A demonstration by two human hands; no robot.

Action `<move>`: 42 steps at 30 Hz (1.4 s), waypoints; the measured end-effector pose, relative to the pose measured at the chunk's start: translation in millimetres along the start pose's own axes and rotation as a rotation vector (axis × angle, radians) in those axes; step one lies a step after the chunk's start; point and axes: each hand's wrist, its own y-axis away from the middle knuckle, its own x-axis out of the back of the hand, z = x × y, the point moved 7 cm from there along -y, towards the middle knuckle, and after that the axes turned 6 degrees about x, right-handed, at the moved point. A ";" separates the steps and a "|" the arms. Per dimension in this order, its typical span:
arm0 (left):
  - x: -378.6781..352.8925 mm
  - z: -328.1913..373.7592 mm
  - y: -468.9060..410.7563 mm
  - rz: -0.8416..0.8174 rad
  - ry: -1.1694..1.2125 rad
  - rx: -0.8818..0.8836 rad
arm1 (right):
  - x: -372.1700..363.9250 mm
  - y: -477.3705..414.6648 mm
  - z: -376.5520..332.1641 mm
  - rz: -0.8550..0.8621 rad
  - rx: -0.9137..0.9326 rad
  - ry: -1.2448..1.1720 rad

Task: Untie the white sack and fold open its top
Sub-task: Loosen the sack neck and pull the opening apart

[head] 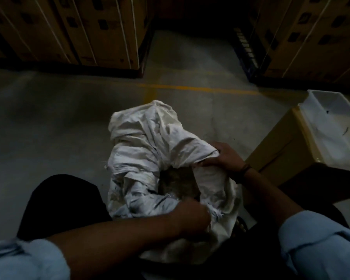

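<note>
A crumpled white woven sack stands on the concrete floor between my knees. Its mouth gapes, and dark contents show inside the opening. My left hand grips the near edge of the sack's mouth, fingers curled into the cloth. On the far right side of the rim, my right hand holds the fabric, its fingers hooked over the edge. Loose folds of the sack's top flop away from me.
A brown cardboard box with a white plastic tray on it stands close at the right. Strapped cartons on pallets line the back, left and right. A yellow floor line runs across beyond the sack.
</note>
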 end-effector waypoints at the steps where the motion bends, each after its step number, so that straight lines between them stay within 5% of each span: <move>1: 40.2 -11.5 -5.4 0.148 0.078 0.016 | 8.6 -0.1 -0.9 0.032 -0.018 -0.019; 3: 117.9 -40.6 -11.4 0.540 0.159 0.017 | 21.0 -0.9 -9.4 0.072 0.017 0.067; 5: 151.6 -82.7 -19.1 0.618 0.078 0.116 | 13.4 3.7 -26.1 -0.022 0.112 0.190; 8: 126.6 -133.1 -36.0 0.254 -0.110 0.227 | -12.1 17.1 -41.3 -0.221 0.257 0.361; 11: 79.3 -149.7 -33.7 -0.137 -0.031 0.335 | -21.2 16.5 -43.0 -0.169 0.333 0.785; 14: 66.8 -143.3 -35.3 -0.194 0.043 0.428 | -13.4 15.1 -24.2 -0.061 -0.043 1.092; 17: 74.3 -144.7 -38.9 -0.140 0.423 0.486 | -23.5 24.3 -44.1 0.076 0.181 1.258; 20: 84.1 -156.3 -30.7 -0.162 0.902 0.456 | -52.6 33.6 -62.4 0.016 0.478 1.179; 23: 88.3 -153.7 -24.6 -0.387 1.033 0.360 | -62.8 28.5 -53.3 -0.106 0.401 0.949; 26: 83.9 -155.6 -29.7 -0.446 0.663 0.328 | -39.6 19.0 -30.3 -0.103 0.246 0.710; 30: 80.9 -177.2 -28.2 -0.200 -0.047 0.349 | -3.6 3.4 -3.5 -0.256 0.001 0.352; 32: 78.0 -185.1 -25.1 -0.207 0.020 0.430 | 6.1 3.4 11.5 -0.299 -0.146 0.411; 34: 73.4 -179.3 -28.1 -0.285 0.216 0.464 | 16.0 4.8 10.0 -0.122 -0.190 0.767; 36: 69.9 -163.3 -31.0 -0.374 0.488 0.474 | -2.2 14.3 -25.7 0.088 0.066 1.062; 39: 55.1 -165.1 -22.9 -0.513 0.911 0.621 | -67.5 33.4 -58.9 -0.009 0.500 1.115; 42: 47.6 -173.5 -19.5 -0.638 0.995 0.622 | -87.9 21.5 -34.9 -0.105 0.443 1.156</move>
